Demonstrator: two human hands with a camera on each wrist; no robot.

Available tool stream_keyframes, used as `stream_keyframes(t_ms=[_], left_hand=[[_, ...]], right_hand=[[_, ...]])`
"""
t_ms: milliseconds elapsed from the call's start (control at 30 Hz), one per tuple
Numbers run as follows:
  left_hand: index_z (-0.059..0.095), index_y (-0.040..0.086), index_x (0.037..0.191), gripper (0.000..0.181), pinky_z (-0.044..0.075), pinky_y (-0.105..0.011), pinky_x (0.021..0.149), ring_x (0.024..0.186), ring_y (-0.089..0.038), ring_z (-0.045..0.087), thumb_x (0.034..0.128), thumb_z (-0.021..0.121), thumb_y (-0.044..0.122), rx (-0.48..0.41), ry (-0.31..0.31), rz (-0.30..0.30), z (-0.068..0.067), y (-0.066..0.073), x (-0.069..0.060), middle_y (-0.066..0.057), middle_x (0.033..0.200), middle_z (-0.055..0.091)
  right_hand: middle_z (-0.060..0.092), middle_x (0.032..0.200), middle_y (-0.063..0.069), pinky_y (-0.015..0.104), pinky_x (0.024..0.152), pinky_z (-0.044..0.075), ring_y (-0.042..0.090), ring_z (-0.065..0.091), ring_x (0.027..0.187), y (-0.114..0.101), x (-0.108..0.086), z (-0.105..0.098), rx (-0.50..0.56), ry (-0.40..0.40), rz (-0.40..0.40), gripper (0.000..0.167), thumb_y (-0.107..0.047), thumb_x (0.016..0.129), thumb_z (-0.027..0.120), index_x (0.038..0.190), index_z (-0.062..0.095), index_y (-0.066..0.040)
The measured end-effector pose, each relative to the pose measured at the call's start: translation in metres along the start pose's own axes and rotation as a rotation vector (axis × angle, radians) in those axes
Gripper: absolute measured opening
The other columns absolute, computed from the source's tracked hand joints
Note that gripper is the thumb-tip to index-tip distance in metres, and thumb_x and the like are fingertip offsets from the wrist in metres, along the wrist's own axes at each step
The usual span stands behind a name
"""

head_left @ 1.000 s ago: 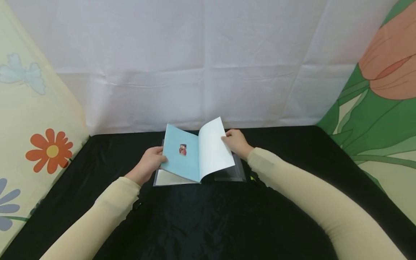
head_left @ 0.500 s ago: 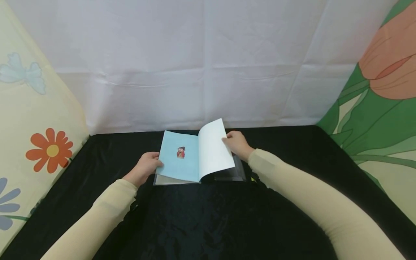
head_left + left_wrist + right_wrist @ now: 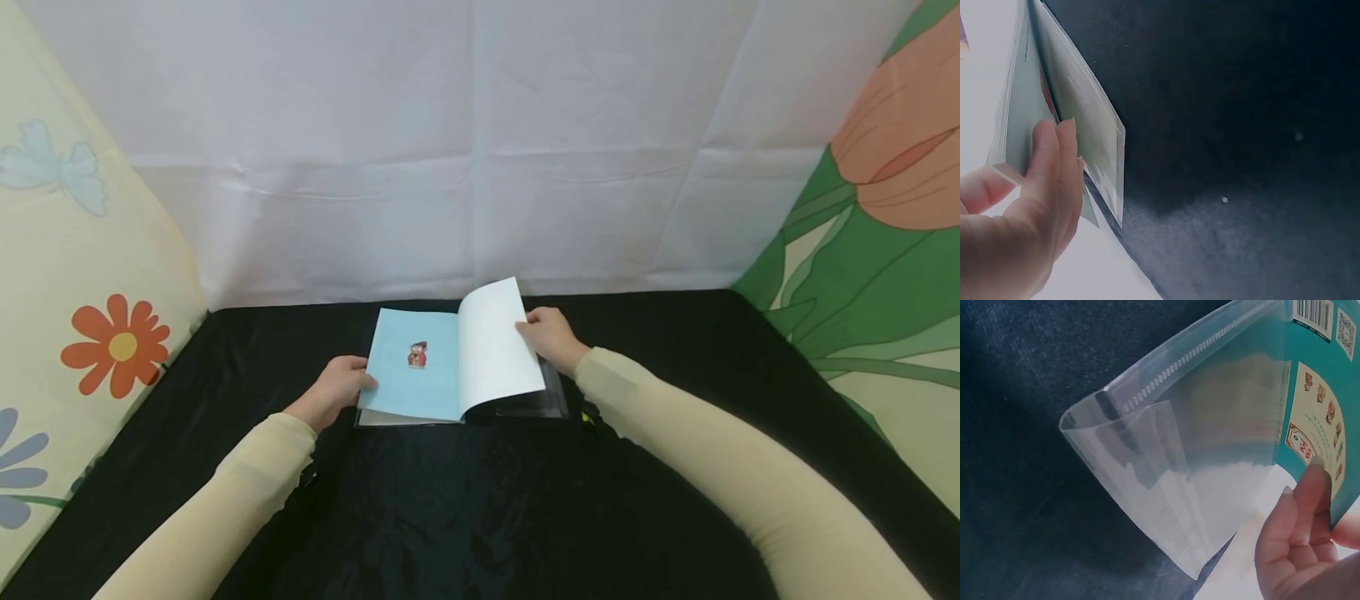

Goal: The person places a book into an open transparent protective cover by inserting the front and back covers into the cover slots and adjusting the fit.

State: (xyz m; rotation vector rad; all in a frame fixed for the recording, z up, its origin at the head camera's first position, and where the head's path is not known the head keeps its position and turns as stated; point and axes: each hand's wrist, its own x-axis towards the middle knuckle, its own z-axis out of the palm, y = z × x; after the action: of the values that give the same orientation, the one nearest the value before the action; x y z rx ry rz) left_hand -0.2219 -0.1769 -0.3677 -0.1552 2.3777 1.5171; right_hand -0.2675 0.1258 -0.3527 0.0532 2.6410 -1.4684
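An open book lies on a black-covered table, its left page light blue with a small picture and its right leaf white and bowed upward. My left hand holds the left block of pages at its outer edge, thumb on top. In the left wrist view that hand has several fingers under the pages, above a cover. My right hand pinches the raised white leaf's outer edge. The right wrist view shows that leaf's underside, a teal back cover with a barcode. A clear plastic book cover stands away from it.
The black cloth covers the table around the book. A white curtain hangs behind the table, with flower-printed panels at the sides. Below the raised leaf, the plastic flap reaches the tabletop at the right.
My left hand has moved slightly left and down, lowering the blue page and the block under it toward the table. The right hand with the white leaf has shifted only slightly right and down.
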Motion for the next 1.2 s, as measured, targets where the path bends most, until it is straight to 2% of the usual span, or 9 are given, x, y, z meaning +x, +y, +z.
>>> stream_keyframes(t_ms=[200, 433, 733, 867, 1033, 1200], left_hand=[[0.031, -0.02, 0.14, 0.05, 0.042, -0.051, 0.099, 0.123, -0.04, 0.047, 0.0962, 0.046, -0.001, 0.011, -0.004, -0.012, 0.0, -0.003, 0.002, -0.035, 0.14, 0.039], [0.022, -0.017, 0.145, 0.056, 0.042, -0.052, 0.099, 0.125, -0.044, 0.045, 0.0996, 0.045, 0.006, 0.02, -0.005, -0.055, -0.004, -0.002, 0.0, -0.035, 0.146, 0.029], [0.023, -0.018, 0.143, 0.056, 0.041, -0.054, 0.1, 0.125, -0.047, 0.044, 0.1012, 0.044, 0.012, 0.118, -0.003, -0.048, -0.008, 0.003, -0.008, -0.037, 0.144, 0.029], [0.023, -0.018, 0.143, 0.057, 0.037, -0.054, 0.103, 0.13, -0.045, 0.038, 0.1006, 0.044, 0.014, 0.182, 0.005, -0.045, -0.006, 0.008, -0.01, -0.036, 0.147, 0.026], [0.024, -0.018, 0.143, 0.059, 0.03, -0.054, 0.108, 0.134, -0.045, 0.032, 0.0995, 0.045, 0.015, 0.241, 0.019, -0.01, 0.002, 0.017, -0.01, -0.035, 0.148, 0.025], [0.024, -0.012, 0.147, 0.058, 0.03, -0.053, 0.109, 0.137, -0.042, 0.031, 0.1008, 0.045, 0.016, 0.242, -0.011, 0.051, 0.012, 0.025, -0.009, -0.032, 0.149, 0.029]], right_hand=[[0.054, 0.127, 0.027, 0.032, 0.059, 0.049, 0.023, 0.058, 0.082, 0.003, 0.0, 0.0, 0.014, -0.003, 0.011, 0.03, -0.015, 0.103, 0.048, 0.118, 0.055, 0.01], [0.057, 0.117, 0.025, 0.035, 0.063, 0.053, 0.021, 0.059, 0.08, 0.005, -0.001, 0.001, 0.043, -0.013, 0.043, 0.029, -0.016, 0.103, 0.048, 0.115, 0.056, 0.009], [0.057, 0.115, 0.024, 0.037, 0.063, 0.054, 0.022, 0.061, 0.079, 0.01, -0.002, 0.003, 0.059, -0.02, 0.05, 0.028, -0.016, 0.104, 0.047, 0.115, 0.056, 0.008], [0.057, 0.117, 0.024, 0.037, 0.064, 0.054, 0.023, 0.061, 0.082, 0.007, -0.003, 0.003, 0.074, -0.024, 0.046, 0.029, -0.016, 0.104, 0.047, 0.117, 0.056, 0.008], [0.058, 0.119, 0.024, 0.037, 0.066, 0.054, 0.025, 0.062, 0.084, 0.0, -0.003, 0.004, 0.096, -0.022, 0.015, 0.032, -0.017, 0.103, 0.047, 0.123, 0.055, 0.008], [0.06, 0.116, 0.023, 0.035, 0.065, 0.054, 0.023, 0.062, 0.082, -0.008, -0.002, 0.007, 0.099, -0.017, -0.022, 0.034, -0.017, 0.103, 0.049, 0.125, 0.055, 0.007]])
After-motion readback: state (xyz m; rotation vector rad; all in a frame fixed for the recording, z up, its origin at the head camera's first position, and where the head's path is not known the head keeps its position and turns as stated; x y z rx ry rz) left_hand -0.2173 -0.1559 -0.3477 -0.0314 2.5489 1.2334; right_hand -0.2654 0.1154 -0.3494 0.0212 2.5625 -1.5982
